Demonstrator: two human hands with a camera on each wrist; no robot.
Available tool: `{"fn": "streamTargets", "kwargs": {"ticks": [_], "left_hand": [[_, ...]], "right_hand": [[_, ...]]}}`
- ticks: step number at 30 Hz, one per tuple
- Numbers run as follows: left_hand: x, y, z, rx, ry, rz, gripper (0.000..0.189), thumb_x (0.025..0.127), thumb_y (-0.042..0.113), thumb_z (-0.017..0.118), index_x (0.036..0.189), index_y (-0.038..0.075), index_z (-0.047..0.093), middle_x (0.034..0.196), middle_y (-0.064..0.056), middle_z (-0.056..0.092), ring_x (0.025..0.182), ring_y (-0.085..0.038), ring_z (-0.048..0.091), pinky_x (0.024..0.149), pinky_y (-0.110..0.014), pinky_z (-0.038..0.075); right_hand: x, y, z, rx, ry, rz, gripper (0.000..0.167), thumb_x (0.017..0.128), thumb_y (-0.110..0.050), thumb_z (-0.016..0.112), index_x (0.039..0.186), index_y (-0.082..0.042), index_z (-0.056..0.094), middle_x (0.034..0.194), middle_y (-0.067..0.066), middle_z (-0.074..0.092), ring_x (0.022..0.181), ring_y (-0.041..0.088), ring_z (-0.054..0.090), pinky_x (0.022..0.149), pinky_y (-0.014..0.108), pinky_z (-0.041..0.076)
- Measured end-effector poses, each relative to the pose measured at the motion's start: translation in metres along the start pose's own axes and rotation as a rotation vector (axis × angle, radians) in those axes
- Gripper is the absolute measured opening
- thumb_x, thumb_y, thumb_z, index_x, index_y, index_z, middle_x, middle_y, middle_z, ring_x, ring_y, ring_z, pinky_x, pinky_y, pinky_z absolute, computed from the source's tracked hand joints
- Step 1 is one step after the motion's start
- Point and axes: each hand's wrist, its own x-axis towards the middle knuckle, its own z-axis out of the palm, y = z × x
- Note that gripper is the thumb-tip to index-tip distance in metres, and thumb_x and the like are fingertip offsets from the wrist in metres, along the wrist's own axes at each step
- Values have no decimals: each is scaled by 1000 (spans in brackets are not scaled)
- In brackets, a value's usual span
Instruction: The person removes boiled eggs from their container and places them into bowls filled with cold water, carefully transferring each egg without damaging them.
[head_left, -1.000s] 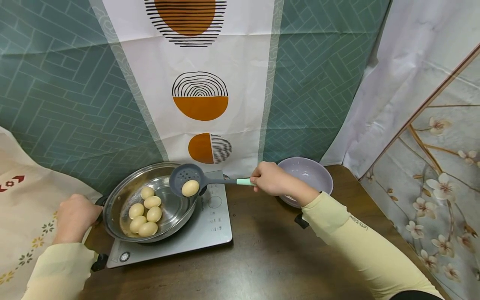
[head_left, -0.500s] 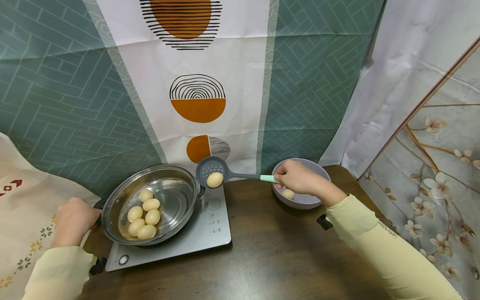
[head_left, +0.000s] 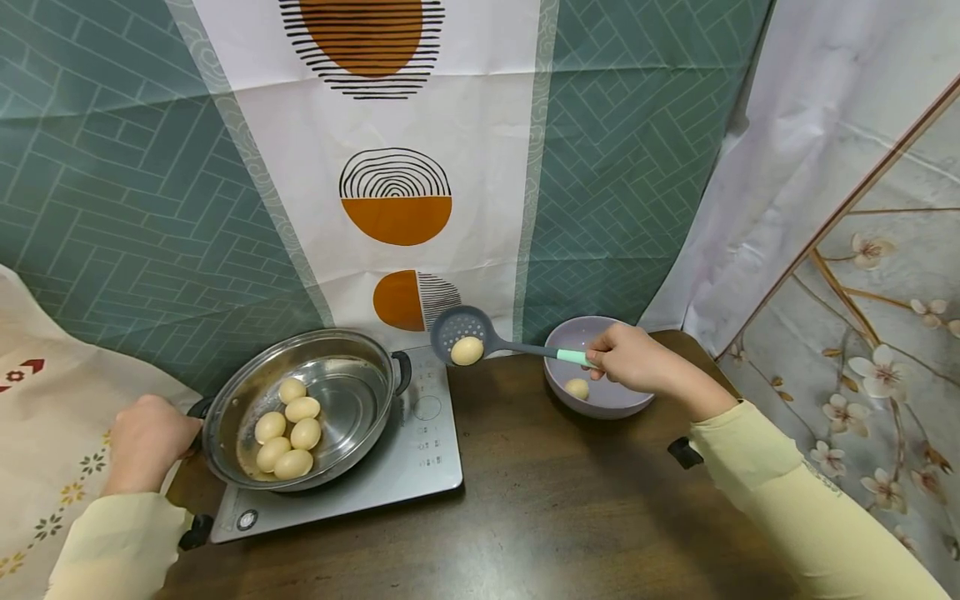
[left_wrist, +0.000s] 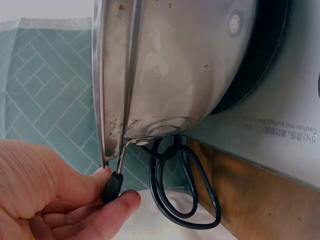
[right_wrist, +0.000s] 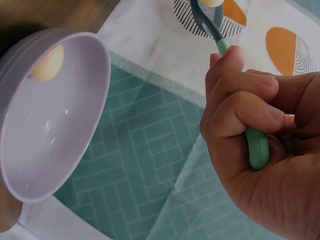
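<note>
My right hand (head_left: 626, 358) grips the mint-green handle of a grey skimmer (head_left: 459, 323). One pale egg (head_left: 467, 351) rides in the skimmer's perforated bowl, raised between the pan and the bowl. A wide steel pan (head_left: 352, 457) at the left holds several more eggs (head_left: 293, 464), grouped on its left side. My left hand (head_left: 150, 437) pinches the pan's black side handle (left_wrist: 113, 188) between thumb and fingers, as the left wrist view shows. Below and behind my right hand stands a lilac bowl (head_left: 558, 333) with one egg (head_left: 577, 388) inside.
The pan sits on a flat grey induction cooktop (head_left: 420, 479) on a dark wooden table (head_left: 525, 517). A coiled black cord (left_wrist: 210, 200) lies behind the cooktop. Patterned cloth (head_left: 450, 125) hangs along the back, and a floral panel (head_left: 885, 375) borders the right side.
My right hand has carried the skimmer and its egg rightward, from over the pan's edge to past the cooktop. The egg in the bowl has come into sight. My left hand stays on the pan handle.
</note>
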Motion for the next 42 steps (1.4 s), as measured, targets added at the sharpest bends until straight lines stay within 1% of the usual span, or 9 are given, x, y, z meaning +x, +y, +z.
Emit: {"fn": "streamTargets", "kwargs": {"ticks": [9, 14, 17, 21, 24, 28, 33, 39, 42], "left_hand": [[-1, 1, 1, -4, 13, -5, 30, 73, 19, 58, 48, 1, 61, 44, -5, 55, 55, -31, 52, 45, -33, 36], [0, 0, 1, -6, 10, -5, 30, 73, 19, 58, 49, 1, 62, 44, -5, 55, 53, -30, 52, 45, -32, 36], [0, -1, 1, -10, 16, 5, 31, 73, 19, 58, 48, 1, 61, 43, -4, 54, 51, -29, 52, 45, -32, 36], [0, -1, 2, -9, 19, 7, 31, 74, 19, 58, 48, 1, 61, 43, -4, 54, 52, -30, 52, 45, -32, 36], [0, -1, 2, -5, 19, -4, 31, 73, 20, 58, 49, 1, 61, 44, -5, 55, 53, -30, 52, 44, -32, 36], [0, 0, 2, -10, 14, -8, 32, 73, 20, 58, 49, 1, 62, 44, -5, 55, 53, -30, 52, 44, -32, 36], [-1, -1, 2, -15, 19, 13, 32, 74, 20, 59, 47, 2, 61, 44, -5, 55, 53, -30, 52, 44, -32, 36], [-2, -1, 2, -12, 23, 16, 32, 73, 20, 57, 45, 4, 59, 44, -5, 54, 53, -30, 51, 44, -32, 35], [-2, -1, 2, -20, 17, 6, 32, 74, 20, 57, 46, 3, 60, 43, -5, 53, 52, -29, 50, 44, -32, 35]], "right_hand": [[-11, 24, -11, 7, 0, 31, 26, 96, -17, 44, 93, -3, 66, 72, 0, 60, 52, 10, 35, 48, 23, 28], [-16, 42, -16, -24, 31, 52, 28, 96, -19, 45, 91, -4, 68, 73, -1, 64, 53, 9, 40, 49, 23, 32], [-19, 53, -19, -33, 52, 44, 28, 95, -17, 46, 88, -2, 68, 71, -2, 64, 52, 9, 41, 50, 23, 34], [-23, 64, -20, -17, 61, 31, 27, 95, -14, 46, 87, 1, 68, 64, -4, 59, 51, 7, 36, 50, 24, 30], [-27, 71, -21, -31, 72, 35, 27, 95, -14, 47, 86, 1, 67, 59, -5, 54, 49, 6, 33, 48, 23, 28], [-34, 80, -24, -70, 91, 63, 28, 95, -17, 46, 86, -1, 67, 56, -5, 50, 48, 6, 34, 47, 23, 28], [-42, 92, -28, -109, 114, 109, 30, 95, -20, 45, 88, -3, 68, 56, -5, 51, 49, 8, 38, 48, 25, 30], [-51, 107, -31, -75, 130, 141, 32, 96, -20, 43, 93, 2, 66, 61, -3, 55, 52, 9, 42, 49, 25, 33], [-54, 113, -31, -87, 145, 156, 33, 97, -20, 43, 93, 2, 66, 65, -2, 58, 53, 10, 42, 50, 26, 34]]}}
